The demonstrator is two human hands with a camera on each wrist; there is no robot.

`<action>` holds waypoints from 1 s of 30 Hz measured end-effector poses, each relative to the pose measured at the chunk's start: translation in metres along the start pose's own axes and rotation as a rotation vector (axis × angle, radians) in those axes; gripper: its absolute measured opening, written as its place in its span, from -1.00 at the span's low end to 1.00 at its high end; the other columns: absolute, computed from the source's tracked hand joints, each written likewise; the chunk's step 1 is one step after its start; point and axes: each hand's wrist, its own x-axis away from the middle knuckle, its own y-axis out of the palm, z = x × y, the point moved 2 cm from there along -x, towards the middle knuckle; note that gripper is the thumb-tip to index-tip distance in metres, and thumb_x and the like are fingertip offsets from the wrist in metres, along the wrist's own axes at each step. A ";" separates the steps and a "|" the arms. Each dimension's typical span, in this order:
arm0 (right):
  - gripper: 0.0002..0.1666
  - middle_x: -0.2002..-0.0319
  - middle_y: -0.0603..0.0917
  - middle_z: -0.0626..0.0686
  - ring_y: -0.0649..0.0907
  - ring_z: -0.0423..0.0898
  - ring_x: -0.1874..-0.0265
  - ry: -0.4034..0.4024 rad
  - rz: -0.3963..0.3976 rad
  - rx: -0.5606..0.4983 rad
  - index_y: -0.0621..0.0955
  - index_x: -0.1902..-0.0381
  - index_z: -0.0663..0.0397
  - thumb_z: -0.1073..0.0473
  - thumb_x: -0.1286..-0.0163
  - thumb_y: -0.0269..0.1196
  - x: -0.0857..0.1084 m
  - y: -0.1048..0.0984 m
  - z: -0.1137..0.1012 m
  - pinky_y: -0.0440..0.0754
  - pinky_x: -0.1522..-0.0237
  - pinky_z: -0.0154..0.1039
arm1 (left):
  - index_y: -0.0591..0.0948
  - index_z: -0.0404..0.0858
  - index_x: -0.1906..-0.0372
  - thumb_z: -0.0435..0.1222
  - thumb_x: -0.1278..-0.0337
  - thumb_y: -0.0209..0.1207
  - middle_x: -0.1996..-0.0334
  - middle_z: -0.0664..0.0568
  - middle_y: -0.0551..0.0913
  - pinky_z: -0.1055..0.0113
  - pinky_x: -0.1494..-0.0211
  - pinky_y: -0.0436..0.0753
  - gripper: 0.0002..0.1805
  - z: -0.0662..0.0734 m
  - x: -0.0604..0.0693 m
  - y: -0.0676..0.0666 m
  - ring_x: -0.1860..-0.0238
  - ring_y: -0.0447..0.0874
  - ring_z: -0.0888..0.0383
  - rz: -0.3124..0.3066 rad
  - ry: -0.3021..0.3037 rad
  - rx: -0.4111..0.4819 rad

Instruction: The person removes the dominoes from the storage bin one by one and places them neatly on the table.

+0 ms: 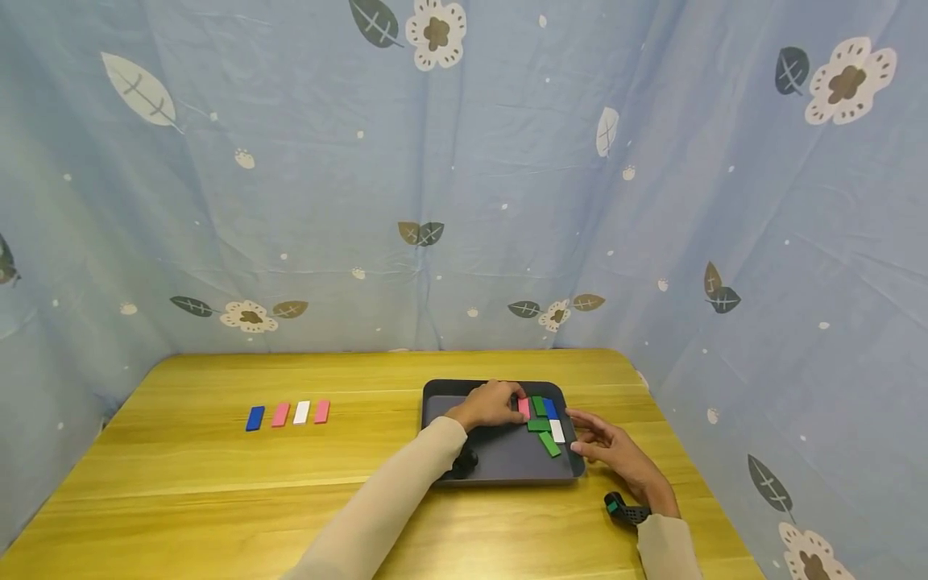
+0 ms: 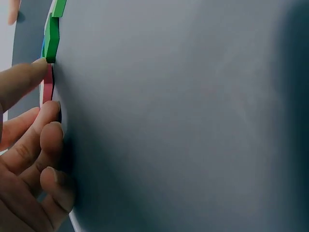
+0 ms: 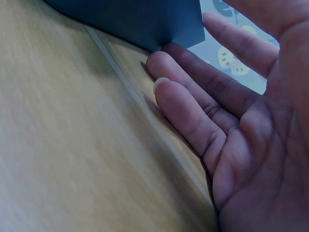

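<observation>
Over the dark grey tray [image 1: 500, 463], my left hand [image 1: 491, 404] pinches a pink block [image 1: 524, 409] between thumb and fingers. In the left wrist view the pink block [image 2: 47, 87] lies beside a green block [image 2: 51, 38]. Close by in the tray are a blue block [image 1: 551, 408], a white block [image 1: 557, 431] and three green blocks, one of them slanted [image 1: 549, 444]. My right hand [image 1: 616, 453] is at the tray's right side, its fingers relaxed and holding nothing. In the right wrist view its fingertips are near the tray wall [image 3: 145, 24].
Left of the tray, a blue block [image 1: 255, 418], a pink block [image 1: 280, 415], a white block [image 1: 301, 412] and another pink block [image 1: 322, 412] form a row on the wooden table [image 1: 181, 483]. A patterned blue curtain [image 1: 326, 177] hangs behind and at the sides.
</observation>
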 end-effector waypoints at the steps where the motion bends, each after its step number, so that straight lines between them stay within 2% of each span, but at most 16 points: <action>1: -0.24 -0.41 0.42 0.21 0.57 0.12 -0.01 -0.005 -0.002 0.000 0.36 -0.57 -0.13 0.09 -0.48 0.34 0.000 0.000 0.000 0.56 0.18 -0.17 | 0.68 -0.19 -0.18 -0.06 -0.25 0.41 0.47 0.21 0.57 0.35 0.28 0.51 -0.52 0.000 0.000 0.001 0.45 0.52 0.28 0.005 -0.006 0.003; 13: -0.25 -0.38 0.45 0.17 0.58 0.10 0.00 -0.005 0.010 -0.001 0.37 -0.56 -0.17 0.09 -0.48 0.34 -0.002 -0.001 0.002 0.54 0.21 -0.18 | 0.68 -0.23 -0.17 -0.14 -0.19 0.47 0.58 0.19 0.57 0.39 0.36 0.49 -0.51 -0.001 0.000 0.000 0.55 0.51 0.30 0.001 -0.022 0.040; 22: -0.24 -0.38 0.44 0.22 0.58 0.10 0.01 -0.010 0.005 -0.004 0.37 -0.56 -0.14 0.09 -0.47 0.35 -0.002 -0.001 0.001 0.53 0.22 -0.19 | 0.70 -0.27 -0.12 -0.16 -0.15 0.50 0.60 0.20 0.58 0.40 0.36 0.51 -0.52 0.000 0.002 -0.001 0.56 0.53 0.31 0.012 -0.010 0.058; 30: -0.25 -0.40 0.43 0.23 0.56 0.14 -0.02 -0.005 0.001 0.004 0.37 -0.56 -0.17 0.08 -0.48 0.34 -0.003 -0.002 0.002 0.55 0.17 -0.17 | 0.68 -0.29 -0.13 -0.21 -0.14 0.50 0.60 0.20 0.59 0.44 0.35 0.53 -0.52 0.001 0.002 -0.005 0.58 0.55 0.31 -0.006 0.012 0.085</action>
